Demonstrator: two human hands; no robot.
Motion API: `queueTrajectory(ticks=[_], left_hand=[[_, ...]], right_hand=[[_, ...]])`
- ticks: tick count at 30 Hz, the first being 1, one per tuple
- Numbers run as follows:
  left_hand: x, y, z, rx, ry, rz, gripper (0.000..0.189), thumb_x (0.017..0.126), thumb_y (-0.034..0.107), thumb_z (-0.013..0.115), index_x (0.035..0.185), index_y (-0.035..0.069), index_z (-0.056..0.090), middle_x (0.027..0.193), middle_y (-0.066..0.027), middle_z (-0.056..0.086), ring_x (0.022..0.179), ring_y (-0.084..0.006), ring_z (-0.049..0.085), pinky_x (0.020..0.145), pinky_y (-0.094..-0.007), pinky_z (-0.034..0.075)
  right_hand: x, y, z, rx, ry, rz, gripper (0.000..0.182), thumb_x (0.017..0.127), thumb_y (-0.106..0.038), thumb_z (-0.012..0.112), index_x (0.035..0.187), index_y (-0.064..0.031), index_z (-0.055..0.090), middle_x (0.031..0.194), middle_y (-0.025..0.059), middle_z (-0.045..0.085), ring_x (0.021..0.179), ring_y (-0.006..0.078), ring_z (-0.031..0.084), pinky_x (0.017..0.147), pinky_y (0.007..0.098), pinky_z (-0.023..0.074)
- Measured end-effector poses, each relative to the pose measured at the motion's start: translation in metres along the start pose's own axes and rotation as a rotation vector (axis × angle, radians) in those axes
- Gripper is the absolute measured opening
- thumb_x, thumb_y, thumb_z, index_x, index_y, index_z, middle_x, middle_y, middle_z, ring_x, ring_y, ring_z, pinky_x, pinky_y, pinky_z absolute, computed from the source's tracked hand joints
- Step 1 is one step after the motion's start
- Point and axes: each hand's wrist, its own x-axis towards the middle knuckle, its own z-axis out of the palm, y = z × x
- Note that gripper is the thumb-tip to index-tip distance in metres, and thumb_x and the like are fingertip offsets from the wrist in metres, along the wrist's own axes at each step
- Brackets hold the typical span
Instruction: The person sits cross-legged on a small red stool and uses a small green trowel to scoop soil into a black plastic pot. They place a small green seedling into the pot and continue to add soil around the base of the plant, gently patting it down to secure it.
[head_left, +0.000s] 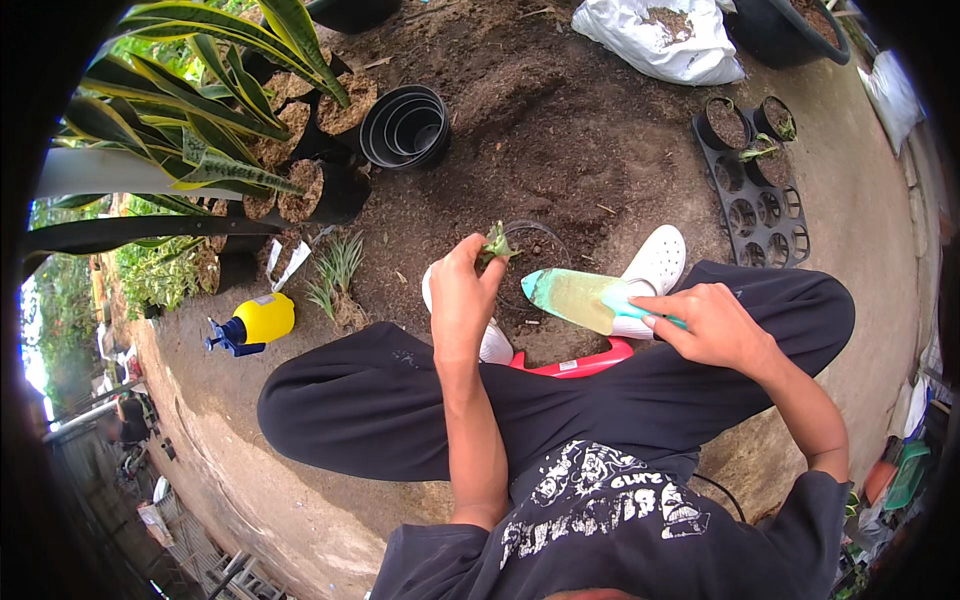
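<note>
My left hand (461, 289) pinches a small leafy plant (496, 244) between thumb and fingers, in front of my left shoe. In my right hand (709, 326) is a teal hand trowel (577, 298), gripped by its handle. The trowel's blade points left, its face smeared with soil and its tip short of the plant. Below and between the hands, the thin round rim (553, 229) of a container shows on the soil, partly hidden by the trowel and the left hand. Both feet wear white clogs (660, 255) on either side of it.
Dark loose soil (540, 135) spreads ahead. Nested black pots (405, 127) and potted snake plants (300, 187) stand left, above a bare-rooted spiky plant (341, 277) and a yellow spray bottle (264, 318). To the right lies a black tray (761, 217) with small pots; a white sack (664, 41) sits beyond.
</note>
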Motion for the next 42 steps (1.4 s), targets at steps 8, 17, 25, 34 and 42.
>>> queueTrajectory(ticks=[8, 17, 25, 34, 42], left_hand=[[0.006, 0.002, 0.016, -0.022, 0.036, 0.081, 0.022, 0.092, 0.016, 0.079, 0.099, -0.003, 0.072, 0.075, -0.0162, 0.070, 0.061, -0.0156, 0.054, 0.062, -0.0345, 0.046], [0.007, -0.003, 0.017, -0.039, 0.057, 0.087, 0.021, 0.093, 0.015, 0.079, 0.099, -0.004, 0.072, 0.073, -0.0144, 0.069, 0.062, -0.0144, 0.055, 0.063, -0.0339, 0.047], [0.008, -0.001, 0.017, -0.059, 0.042, 0.080, 0.021, 0.093, 0.015, 0.080, 0.099, -0.004, 0.072, 0.073, -0.0145, 0.069, 0.062, -0.0147, 0.055, 0.063, -0.0339, 0.047], [0.007, -0.003, 0.017, -0.048, 0.055, 0.069, 0.021, 0.093, 0.016, 0.080, 0.099, -0.003, 0.073, 0.074, -0.0139, 0.070, 0.061, -0.0144, 0.055, 0.063, -0.0341, 0.047], [0.004, 0.005, 0.011, -0.035, 0.023, 0.025, 0.021, 0.093, 0.016, 0.080, 0.097, -0.003, 0.072, 0.075, -0.0146, 0.072, 0.061, -0.0133, 0.056, 0.063, -0.0337, 0.047]], right_hand=[[0.000, 0.019, 0.016, 0.044, 0.095, 0.055, 0.036, 0.097, -0.023, 0.067, 0.131, -0.0142, 0.077, 0.084, 0.0216, 0.075, 0.074, 0.0394, 0.072, 0.069, 0.0466, 0.0567], [-0.003, 0.018, 0.023, 0.107, 0.164, -0.047, 0.036, 0.095, -0.018, 0.069, 0.129, -0.0137, 0.078, 0.079, 0.0180, 0.073, 0.069, 0.0355, 0.071, 0.065, 0.0439, 0.0550], [0.006, 0.028, 0.034, -0.104, 0.222, -0.242, 0.042, 0.094, -0.018, 0.070, 0.136, -0.0169, 0.075, 0.076, 0.0089, 0.065, 0.062, 0.0313, 0.066, 0.059, 0.0429, 0.0522], [0.019, 0.042, 0.039, -0.145, 0.208, -0.315, 0.041, 0.095, -0.021, 0.071, 0.136, -0.0201, 0.075, 0.075, 0.0063, 0.064, 0.060, 0.0299, 0.064, 0.055, 0.0420, 0.0491], [0.023, 0.051, 0.051, -0.155, 0.186, -0.275, 0.042, 0.095, -0.024, 0.073, 0.137, -0.0205, 0.074, 0.075, 0.0069, 0.065, 0.059, 0.0292, 0.064, 0.055, 0.0413, 0.0487]])
